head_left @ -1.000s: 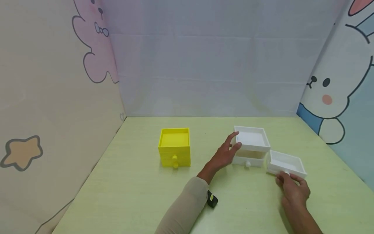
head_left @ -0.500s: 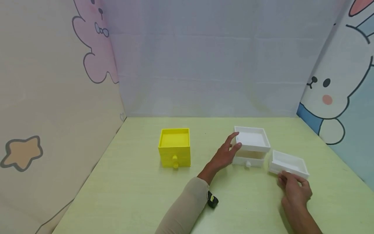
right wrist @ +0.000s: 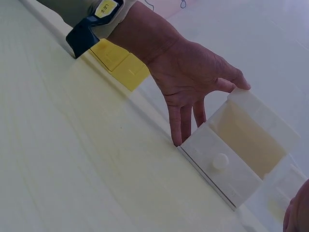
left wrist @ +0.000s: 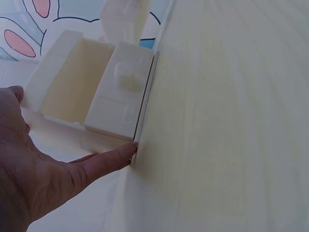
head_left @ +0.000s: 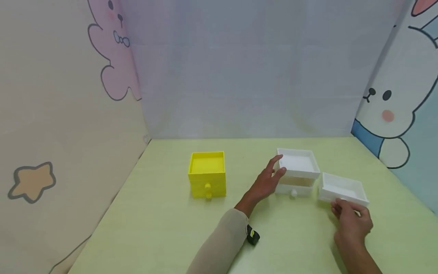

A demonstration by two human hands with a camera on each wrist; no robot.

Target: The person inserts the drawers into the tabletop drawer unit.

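Against the left side of a small white chest of drawers (head_left: 297, 161), my left hand (head_left: 261, 185) rests with its fingers extended. In the left wrist view, one fingertip touches the lower edge of the chest (left wrist: 65, 130). Its upper slot gapes, while the lower drawer (head_left: 286, 189) with a round knob sits inside. My right hand (head_left: 354, 224) pinches the front of a pulled-out white drawer (head_left: 343, 187), just right of the chest; its knob is hidden by the fingers. The drawer appears held slightly above the table. Only a bit of the right hand (right wrist: 297, 210) enters the right wrist view.
A yellow chest of drawers (head_left: 207, 185) with two knobs stands to the left, its drawers pushed in. Pale table surface (head_left: 164, 228) extends around both chests. Cartoon-printed walls enclose the left and right sides, and a light sheet hangs behind.
My right hand has moved the white drawer slightly right and up, widening its gap from the chest. The left hand stays on the chest. The head view has shifted a little.
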